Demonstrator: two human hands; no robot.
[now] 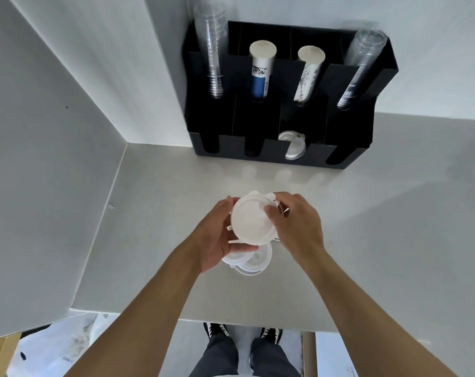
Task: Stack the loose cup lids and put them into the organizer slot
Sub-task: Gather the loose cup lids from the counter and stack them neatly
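A person's left hand [217, 238] and right hand [296, 227] are both gripping a stack of white cup lids [251, 220] above the table [380, 240]; more lids [248, 261] are lying beneath; the black organizer [285, 104] is standing well beyond.

Both forearms are bare, with no sleeves showing, and below the hands appear grey trousers [225, 357] and black-and-white shoes [216, 329].

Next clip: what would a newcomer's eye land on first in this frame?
Both hands, the left hand and right hand, hold a white lid stack at centre, above more loose lids on the counter. Behind stands the black organizer with upright cup stacks and a few lids already in one front slot.
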